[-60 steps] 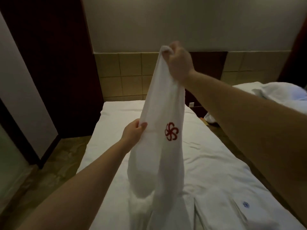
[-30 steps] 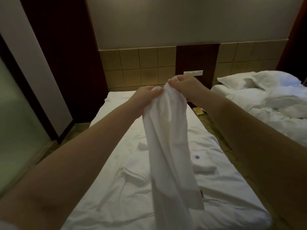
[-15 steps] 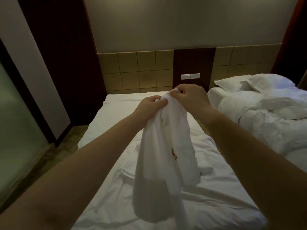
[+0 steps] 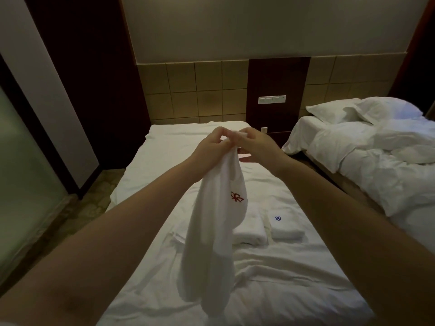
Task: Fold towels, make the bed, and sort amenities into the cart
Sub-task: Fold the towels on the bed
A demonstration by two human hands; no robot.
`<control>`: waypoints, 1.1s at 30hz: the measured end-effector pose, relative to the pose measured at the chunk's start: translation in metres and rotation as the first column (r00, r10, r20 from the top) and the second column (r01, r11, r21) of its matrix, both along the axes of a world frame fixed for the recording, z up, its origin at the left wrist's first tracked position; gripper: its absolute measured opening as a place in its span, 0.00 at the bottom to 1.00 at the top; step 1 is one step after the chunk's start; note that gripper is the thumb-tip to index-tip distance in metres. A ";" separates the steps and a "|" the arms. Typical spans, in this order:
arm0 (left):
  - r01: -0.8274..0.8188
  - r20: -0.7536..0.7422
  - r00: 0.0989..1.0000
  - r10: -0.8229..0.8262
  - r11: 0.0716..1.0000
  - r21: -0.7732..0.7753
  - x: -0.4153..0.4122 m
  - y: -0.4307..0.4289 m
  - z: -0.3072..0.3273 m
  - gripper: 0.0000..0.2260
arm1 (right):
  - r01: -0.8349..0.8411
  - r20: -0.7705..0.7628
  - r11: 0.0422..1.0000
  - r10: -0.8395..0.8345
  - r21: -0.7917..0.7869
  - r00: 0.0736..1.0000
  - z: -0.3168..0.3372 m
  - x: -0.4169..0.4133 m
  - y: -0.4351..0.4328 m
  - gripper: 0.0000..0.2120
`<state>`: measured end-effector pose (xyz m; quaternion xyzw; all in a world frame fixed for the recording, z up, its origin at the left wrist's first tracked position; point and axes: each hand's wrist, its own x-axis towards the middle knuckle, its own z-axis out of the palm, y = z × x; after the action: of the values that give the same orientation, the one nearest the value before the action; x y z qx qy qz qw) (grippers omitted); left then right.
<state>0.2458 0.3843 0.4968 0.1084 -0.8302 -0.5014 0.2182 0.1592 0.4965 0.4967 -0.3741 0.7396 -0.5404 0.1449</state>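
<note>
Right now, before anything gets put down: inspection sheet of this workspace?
Surface: near bed, white sheet, wrinkled.
Job's things: red-emblem towel hangs unfolded from both hands; plain folded towel and blue-emblem folded towel lie side by side on the bed.
Clutter: nothing seen.
Grips: left hand grips the towel's top; right hand pinches it alongside.
Cables: nothing seen.
Surroundings: second bed on the right, unmade, with pillows; wall switches; glass panel on the left.
</note>
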 end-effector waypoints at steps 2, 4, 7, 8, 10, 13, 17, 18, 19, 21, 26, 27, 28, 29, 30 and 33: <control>0.031 -0.004 1.000 -0.031 0.997 0.064 0.002 -0.006 -0.002 0.02 | -0.052 -0.074 0.991 0.062 0.122 0.995 -0.004 0.000 -0.005 0.22; 0.046 0.011 0.999 -0.047 0.996 0.081 0.002 -0.013 -0.002 0.01 | -0.044 -0.141 0.985 0.067 0.165 0.988 -0.008 -0.002 -0.010 0.22; 0.008 0.013 1.000 -0.010 0.991 0.131 0.005 -0.022 -0.004 0.05 | -0.032 -0.233 0.987 0.070 0.160 0.970 -0.008 -0.002 -0.015 0.15; 0.007 0.005 1.000 -0.008 0.984 0.175 0.007 -0.025 -0.007 0.06 | -0.027 -0.279 0.982 0.079 0.185 0.957 -0.006 -0.002 -0.017 0.13; 0.024 -0.005 1.000 -0.023 0.976 0.217 0.010 -0.030 -0.013 0.07 | -0.011 -0.382 0.977 0.094 0.213 0.919 -0.004 -0.003 -0.023 0.10; 0.059 0.046 0.996 -0.070 0.975 0.212 0.014 -0.039 -0.035 0.08 | 0.057 -0.397 0.997 -0.033 0.047 0.917 0.002 -0.015 -0.029 0.08; 0.120 0.292 0.940 -0.175 0.973 0.197 0.022 -0.045 -0.097 0.06 | 0.248 -0.234 0.941 -0.300 -0.230 0.925 0.027 -0.032 -0.029 0.06; 0.113 0.356 0.919 -0.171 0.977 0.180 0.024 -0.049 -0.112 0.06 | 0.285 -0.253 0.924 -0.349 -0.256 0.902 0.034 -0.035 -0.029 0.07; 0.098 0.418 0.895 -0.155 0.983 0.155 0.025 -0.054 -0.124 0.07 | 0.325 -0.268 0.905 -0.396 -0.274 0.878 0.040 -0.039 -0.028 0.10; 0.071 0.519 0.848 -0.103 0.994 0.081 0.027 -0.071 -0.142 0.08 | 0.399 -0.278 0.866 -0.480 -0.301 0.832 0.050 -0.047 -0.025 0.14; -0.118 0.343 0.930 0.131 0.991 -0.059 0.027 -0.115 -0.134 0.08 | 0.499 -0.376 0.847 -0.530 -0.184 0.760 0.045 -0.062 -0.018 0.16; -0.132 0.270 0.950 0.156 0.986 -0.104 0.025 -0.118 -0.122 0.09 | 0.491 -0.388 0.862 -0.499 -0.127 0.775 0.039 -0.063 -0.019 0.15; -0.127 0.217 0.963 0.161 0.979 -0.162 0.022 -0.120 -0.110 0.07 | 0.474 -0.379 0.878 -0.463 -0.069 0.801 0.033 -0.064 -0.021 0.13; -0.104 0.175 0.973 0.152 0.962 -0.253 0.018 -0.121 -0.096 0.09 | 0.451 -0.343 0.892 -0.429 -0.016 0.836 0.027 -0.064 -0.023 0.11; -0.073 0.145 0.980 0.135 0.927 -0.367 0.013 -0.122 -0.083 0.13 | 0.430 -0.290 0.902 -0.406 0.022 0.867 0.023 -0.063 -0.026 0.08; 0.010 0.075 0.996 0.051 0.758 -0.652 0.004 -0.117 -0.043 0.10 | 0.397 -0.284 0.912 -0.356 0.100 0.890 0.016 -0.054 -0.037 0.11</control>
<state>0.2496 0.2678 0.4539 0.0568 -0.9603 -0.1736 0.2110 0.1047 0.4599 0.5126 -0.2784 0.8505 -0.4451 -0.0322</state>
